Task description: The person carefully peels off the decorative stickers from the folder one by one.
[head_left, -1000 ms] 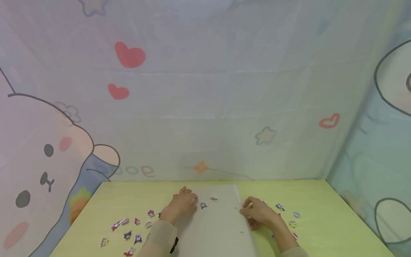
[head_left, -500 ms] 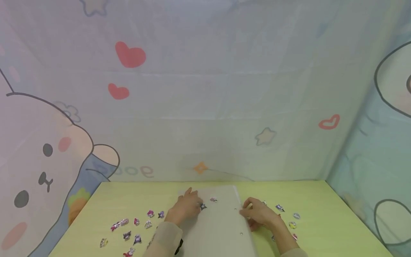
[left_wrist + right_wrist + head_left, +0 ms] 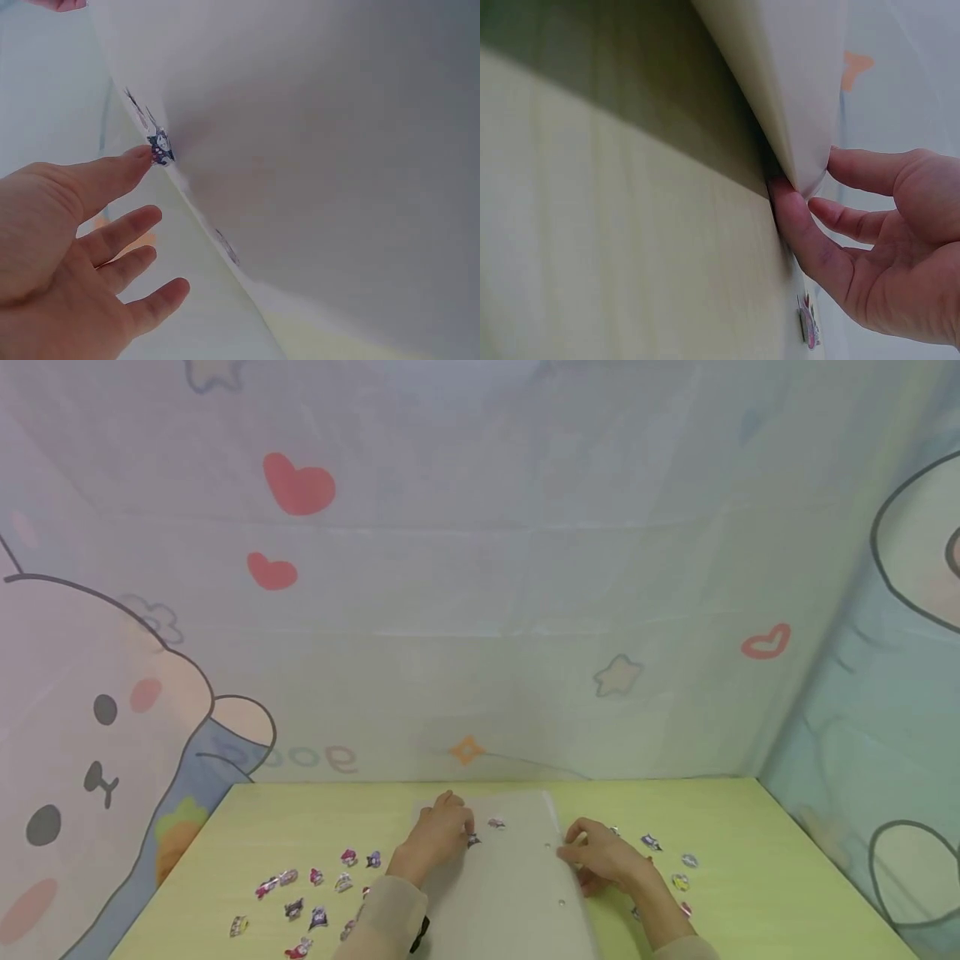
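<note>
A large white sheet (image 3: 517,893) lies across the middle of the yellow table, with two small round marks near its right edge. My left hand (image 3: 438,831) is over its far left part. In the left wrist view, the thumb of that hand pinches a small dark cartoon sticker (image 3: 160,148) close over the sheet; the index finger is hidden. Near these fingers a dark sticker (image 3: 473,840) lies on the sheet, and a paler sticker (image 3: 496,823) lies farther back. At the right edge, my right hand (image 3: 600,857) pinches the sheet's raised, bent border (image 3: 806,169) between thumb and fingers.
Several cartoon stickers (image 3: 318,917) are scattered on the yellow table (image 3: 292,818) to the left of the sheet. More stickers (image 3: 651,842) lie to the right, around the right forearm. A printed cloth backdrop (image 3: 480,652) rises behind the table.
My left hand has moved right and inward over the sheet, up against the dark sticker lying there. The right hand stays at the sheet's right edge.
</note>
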Tool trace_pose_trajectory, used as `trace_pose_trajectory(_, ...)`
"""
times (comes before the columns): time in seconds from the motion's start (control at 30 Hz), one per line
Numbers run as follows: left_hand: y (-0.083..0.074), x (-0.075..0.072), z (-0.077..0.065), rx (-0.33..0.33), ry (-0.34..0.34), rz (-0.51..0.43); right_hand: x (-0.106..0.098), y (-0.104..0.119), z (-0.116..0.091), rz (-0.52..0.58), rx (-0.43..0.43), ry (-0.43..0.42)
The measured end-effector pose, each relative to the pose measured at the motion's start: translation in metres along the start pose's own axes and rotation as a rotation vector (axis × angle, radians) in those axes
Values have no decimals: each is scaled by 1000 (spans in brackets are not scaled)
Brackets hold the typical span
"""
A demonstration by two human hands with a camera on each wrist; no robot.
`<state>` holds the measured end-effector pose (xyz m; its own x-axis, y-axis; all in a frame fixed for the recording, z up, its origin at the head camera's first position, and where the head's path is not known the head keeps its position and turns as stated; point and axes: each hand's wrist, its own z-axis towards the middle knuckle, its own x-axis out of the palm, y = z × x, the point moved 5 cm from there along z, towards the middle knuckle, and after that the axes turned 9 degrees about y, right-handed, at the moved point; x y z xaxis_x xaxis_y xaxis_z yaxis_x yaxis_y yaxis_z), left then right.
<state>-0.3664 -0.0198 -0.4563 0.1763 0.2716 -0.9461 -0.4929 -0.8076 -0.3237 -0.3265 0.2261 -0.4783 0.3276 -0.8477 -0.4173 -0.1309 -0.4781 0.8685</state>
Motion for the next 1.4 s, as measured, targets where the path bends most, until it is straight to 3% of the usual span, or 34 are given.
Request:
trace_pose_trajectory(0.33,0,0,3,32,-118,87,0,2,-1,-10,-3,3)
trace_pose_trajectory(0.73,5,-5,-8,38,-175,26,-1,3,0,-7,-20,-1)
trace_pose_trajectory(0.93,25,-12,-27,12,-199,-64,0,1,1,2,-13,7)
trace_pose_trajectory(1.17,46,-29,-47,-15,-219,-103,-2,3,0,7,-11,-11)
trace_pose_trajectory(1.4,85,-31,-67,-94,-231,-125,-2,1,2,24,6,27)
